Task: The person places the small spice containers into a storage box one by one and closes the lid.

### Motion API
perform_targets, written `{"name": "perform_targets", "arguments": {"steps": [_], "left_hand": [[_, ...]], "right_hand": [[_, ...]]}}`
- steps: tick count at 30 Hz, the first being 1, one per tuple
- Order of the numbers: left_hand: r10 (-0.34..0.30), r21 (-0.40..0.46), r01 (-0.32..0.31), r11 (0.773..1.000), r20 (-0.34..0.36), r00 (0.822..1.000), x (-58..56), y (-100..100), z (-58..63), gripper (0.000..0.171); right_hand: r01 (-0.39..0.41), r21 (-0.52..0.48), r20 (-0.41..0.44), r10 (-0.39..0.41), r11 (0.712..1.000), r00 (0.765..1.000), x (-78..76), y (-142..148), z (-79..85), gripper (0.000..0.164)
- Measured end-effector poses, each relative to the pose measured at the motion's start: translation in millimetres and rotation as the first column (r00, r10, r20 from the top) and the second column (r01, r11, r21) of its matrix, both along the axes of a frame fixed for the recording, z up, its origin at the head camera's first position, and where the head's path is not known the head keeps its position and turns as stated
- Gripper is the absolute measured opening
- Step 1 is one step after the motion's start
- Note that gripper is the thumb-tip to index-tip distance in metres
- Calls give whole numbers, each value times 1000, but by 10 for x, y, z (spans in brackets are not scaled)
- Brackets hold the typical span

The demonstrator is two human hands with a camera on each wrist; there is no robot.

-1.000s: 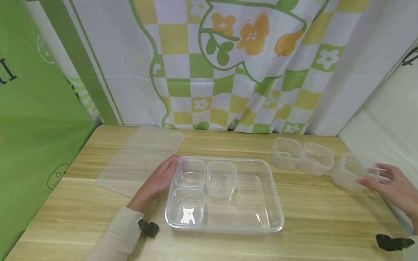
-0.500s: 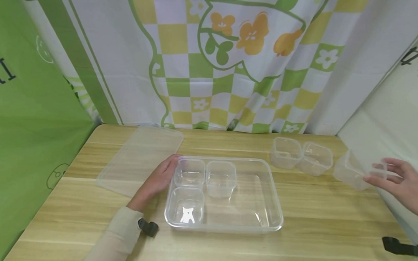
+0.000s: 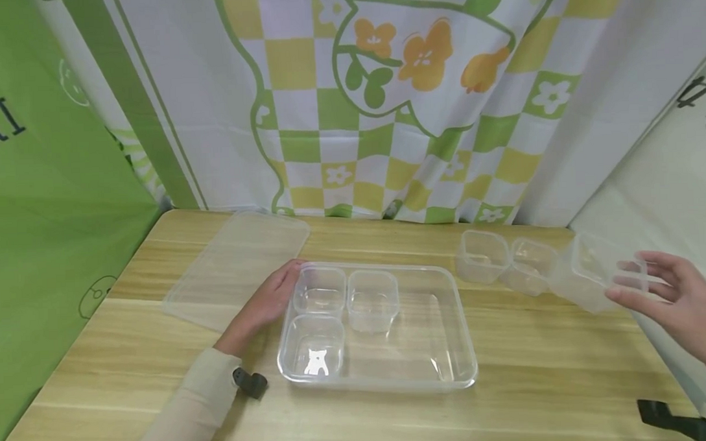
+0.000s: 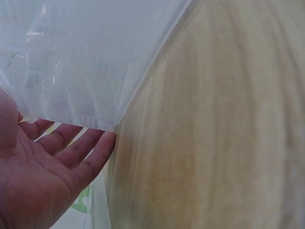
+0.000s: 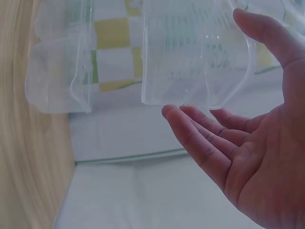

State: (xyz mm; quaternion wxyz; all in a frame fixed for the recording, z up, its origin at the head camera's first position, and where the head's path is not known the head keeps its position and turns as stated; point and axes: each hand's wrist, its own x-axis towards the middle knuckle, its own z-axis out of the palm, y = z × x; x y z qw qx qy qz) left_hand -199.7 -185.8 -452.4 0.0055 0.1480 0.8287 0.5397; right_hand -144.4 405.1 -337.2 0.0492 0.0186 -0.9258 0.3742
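Note:
In the head view my right hand pinches a small clear plastic container between thumb and fingers. The right wrist view shows this container raised off the table and tipped, the thumb at one side and fingertips at the other. My left hand rests at the back left corner of a large clear rectangular box. Its fingers lie loosely extended against the box wall. Inside the box, several small containers stand in the left part: a back left one, one beside it and a front one.
Two more small containers, one left of the other, stand at the back right, overlapped partly by the held one. A flat translucent lid lies at the back left of the wooden table. Printed curtains hang behind.
My right hand has raised the small container from the table, tilting it and bringing it slightly back toward the curtain. My left hand stays at the box corner.

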Motion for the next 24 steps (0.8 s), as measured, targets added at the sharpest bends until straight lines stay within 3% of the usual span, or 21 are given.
{"name": "perform_targets", "arguments": {"steps": [6,10,24], "left_hand": [[3,3,-3,1000,9,1000,-7,-17,-23,43],[0,-3,0,1000,9,1000,-16,-14,-20,44],[0,-12,0,1000,16,1000,-6,-9,-5,44]], "right_hand": [[-12,19,24,12,1000,1000,21,-211,98,90],[-38,37,41,36,999,998,27,-344,131,81],[-218,-67,-3,218,974,976,20,-911,127,75]]}}
